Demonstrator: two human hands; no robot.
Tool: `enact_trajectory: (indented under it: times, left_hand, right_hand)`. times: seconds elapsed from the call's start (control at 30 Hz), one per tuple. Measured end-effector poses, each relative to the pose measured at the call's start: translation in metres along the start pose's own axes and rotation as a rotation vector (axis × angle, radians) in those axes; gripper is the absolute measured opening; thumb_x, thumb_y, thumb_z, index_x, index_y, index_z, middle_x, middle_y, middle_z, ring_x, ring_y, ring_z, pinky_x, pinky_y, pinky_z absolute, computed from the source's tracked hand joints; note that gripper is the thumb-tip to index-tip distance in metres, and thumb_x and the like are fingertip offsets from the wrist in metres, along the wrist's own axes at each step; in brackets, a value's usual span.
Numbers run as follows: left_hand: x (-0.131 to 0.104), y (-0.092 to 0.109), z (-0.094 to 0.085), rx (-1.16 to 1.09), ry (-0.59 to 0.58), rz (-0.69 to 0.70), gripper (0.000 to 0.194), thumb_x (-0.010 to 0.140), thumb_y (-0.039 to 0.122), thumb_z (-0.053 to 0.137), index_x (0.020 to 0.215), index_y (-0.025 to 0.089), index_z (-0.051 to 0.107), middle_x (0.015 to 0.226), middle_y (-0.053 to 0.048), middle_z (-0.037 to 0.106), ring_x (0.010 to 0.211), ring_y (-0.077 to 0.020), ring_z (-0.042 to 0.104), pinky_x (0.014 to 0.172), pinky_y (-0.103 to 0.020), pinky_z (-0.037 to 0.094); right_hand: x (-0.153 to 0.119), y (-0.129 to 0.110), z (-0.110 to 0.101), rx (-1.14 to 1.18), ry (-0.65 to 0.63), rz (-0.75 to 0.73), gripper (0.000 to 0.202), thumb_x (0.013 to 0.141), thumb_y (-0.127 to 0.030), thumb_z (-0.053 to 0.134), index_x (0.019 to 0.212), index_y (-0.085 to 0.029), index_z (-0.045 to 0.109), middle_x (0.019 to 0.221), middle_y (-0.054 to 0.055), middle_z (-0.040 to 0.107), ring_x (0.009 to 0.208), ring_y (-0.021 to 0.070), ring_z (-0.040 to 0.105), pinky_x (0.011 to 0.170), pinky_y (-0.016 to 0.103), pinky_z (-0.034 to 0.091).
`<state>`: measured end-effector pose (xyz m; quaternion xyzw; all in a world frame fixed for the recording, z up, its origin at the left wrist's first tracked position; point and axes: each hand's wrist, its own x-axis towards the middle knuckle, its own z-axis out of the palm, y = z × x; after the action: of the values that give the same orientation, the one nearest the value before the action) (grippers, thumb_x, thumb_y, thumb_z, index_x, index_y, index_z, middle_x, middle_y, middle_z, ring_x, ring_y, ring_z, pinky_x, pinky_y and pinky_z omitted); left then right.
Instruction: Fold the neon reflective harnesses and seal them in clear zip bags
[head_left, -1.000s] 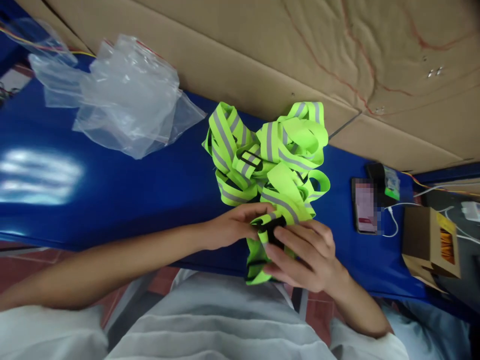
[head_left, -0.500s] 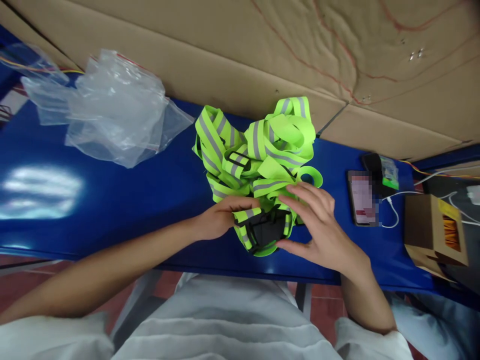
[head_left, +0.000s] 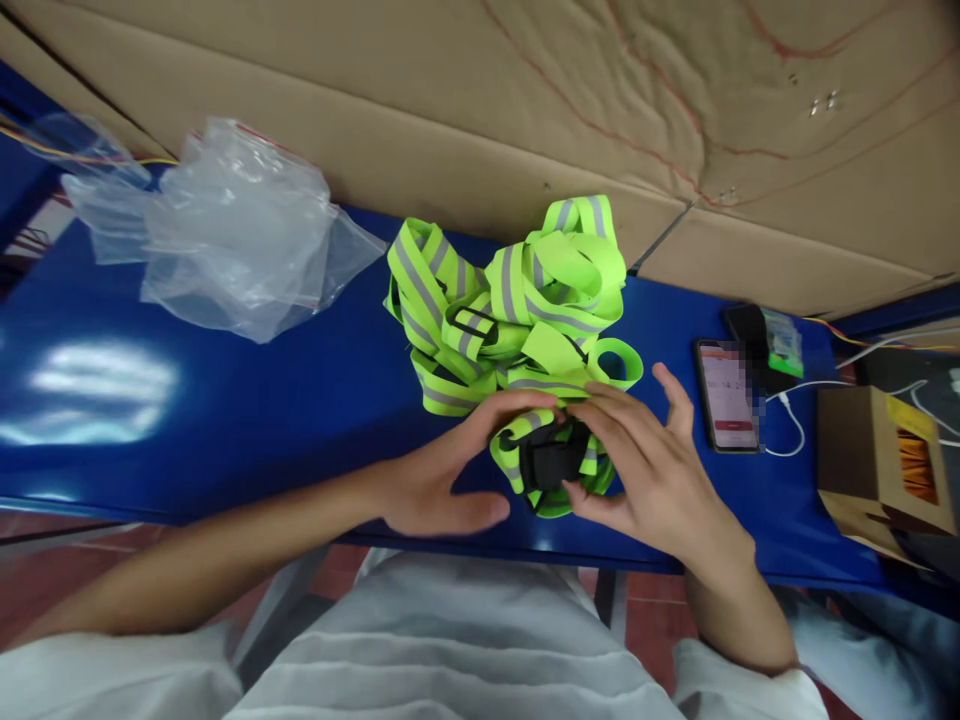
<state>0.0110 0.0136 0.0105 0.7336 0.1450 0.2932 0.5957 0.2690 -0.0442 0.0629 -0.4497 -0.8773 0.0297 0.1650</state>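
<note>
A rolled neon-yellow reflective strap [head_left: 512, 441] with grey stripes is at the table's front half, a black plastic buckle [head_left: 553, 462] on its near side. My right hand [head_left: 651, 480] grips this roll from the right, thumb at the buckle's lower edge and fingers over the top; its little finger sticks out. On the left, my left hand [head_left: 448, 480] has its thumb stretched away from its fingers, whose tips touch the roll's upper edge. Behind both hands lies a loose heap of the same reflective straps [head_left: 510, 290], with a black slider [head_left: 474, 322] showing.
Clear plastic zip bags [head_left: 240, 230] are piled at the left on the blue table [head_left: 300, 420]. To the right lie a phone [head_left: 726, 395] with a white cable and a cardboard box [head_left: 862, 450] holding something orange. A cardboard-covered wall [head_left: 420, 120] borders the back.
My left thumb has come off the strap and spread out. The roll has shifted slightly right and turned, and my right hand has closed on it.
</note>
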Motion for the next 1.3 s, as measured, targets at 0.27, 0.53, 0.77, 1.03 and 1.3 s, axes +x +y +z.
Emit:
enact_trajectory:
  times: [0.27,0.53,0.77,1.03,1.3]
  left_hand:
    - [-0.004,-0.002,0.021,1.122,0.295,0.291,0.036,0.087,0.038,0.074,0.119,0.023,0.065,0.136,-0.015,0.064,0.128,-0.0317,0.059,0.108,-0.053,0.047]
    - [-0.002,0.005,0.015,1.231,0.197,0.357,0.021,0.097,0.027,0.066,0.114,0.015,0.069,0.128,-0.010,0.073,0.121,-0.0232,0.065,0.112,-0.043,0.046]
    - [-0.003,0.005,0.010,1.288,0.116,0.371,0.024,0.099,0.028,0.066,0.118,0.014,0.069,0.129,-0.010,0.071,0.120,-0.0241,0.065,0.108,-0.041,0.048]
    - [-0.001,0.007,0.004,1.322,0.107,0.357,0.026,0.103,0.037,0.061,0.118,0.017,0.065,0.119,-0.008,0.073,0.107,-0.0226,0.069,0.087,-0.036,0.051]
    - [-0.001,0.014,-0.013,1.268,0.116,0.350,0.039,0.101,0.033,0.066,0.135,0.016,0.059,0.123,-0.011,0.073,0.104,-0.0237,0.071,0.089,-0.036,0.055]
  right_hand:
    - [0.002,-0.002,0.012,-0.103,-0.054,-0.059,0.046,0.099,-0.041,0.062,0.138,-0.017,0.058,0.123,0.015,0.073,0.118,0.0321,0.069,0.128,0.063,0.020]
    - [0.005,-0.002,0.018,-0.130,-0.004,-0.125,0.049,0.097,-0.042,0.063,0.136,-0.012,0.058,0.118,0.018,0.074,0.113,0.0321,0.070,0.124,0.062,0.029]
    - [0.005,-0.002,0.013,-0.107,-0.019,-0.112,0.055,0.097,-0.042,0.065,0.145,-0.017,0.053,0.121,0.015,0.074,0.115,0.0316,0.071,0.126,0.062,0.026]
    - [0.003,0.003,0.008,-0.075,-0.048,-0.089,0.060,0.096,-0.041,0.068,0.150,-0.021,0.050,0.126,0.013,0.074,0.120,0.0323,0.070,0.126,0.061,0.028]
    - [-0.003,0.023,0.002,0.005,0.104,-0.039,0.070,0.087,-0.041,0.077,0.150,-0.024,0.051,0.128,0.015,0.073,0.118,0.0350,0.071,0.119,0.063,0.039]
